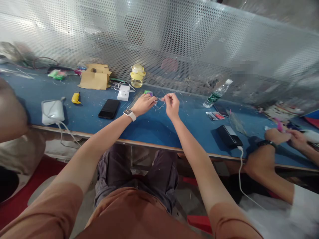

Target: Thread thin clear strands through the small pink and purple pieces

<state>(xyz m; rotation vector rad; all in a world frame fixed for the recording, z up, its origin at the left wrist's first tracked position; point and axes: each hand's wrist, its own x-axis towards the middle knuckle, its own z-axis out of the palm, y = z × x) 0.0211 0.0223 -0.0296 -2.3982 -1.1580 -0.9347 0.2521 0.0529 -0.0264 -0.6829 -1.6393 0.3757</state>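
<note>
Pinches a thin clear strand (160, 105) between left fingers (151, 100) and right fingers (169, 96), both sets drawn together at the tips with no clear gap. Cannot tell the exact contact points, owing to small size and blur. Has the strand just over the worktop (159, 132), in the short space between both hands; judges the close, facing pinch suited to steadying so fine and slack a piece.

Finds a green-and-purple packet (148, 93) just behind the left fingers, presumably for easy reach. Wears a white watch (130, 114) on the left wrist, away from the pinch.

Notes to the left a phone (109, 109) lying flat, with a white box (124, 93) and its cable behind. Records farther left a yellow tool (76, 98) and a white device (53, 112) near the front edge. Finds a cup (137, 75) and a carton (96, 79) set back by the perforated panel (174, 39), likely out of the forearms' way.

Records to the right a water bottle (217, 94), small sachets (215, 116) and a black device (228, 136), cabled over the front edge. Notes a co-worker's hands (275, 136) at far right, well apart.
</note>
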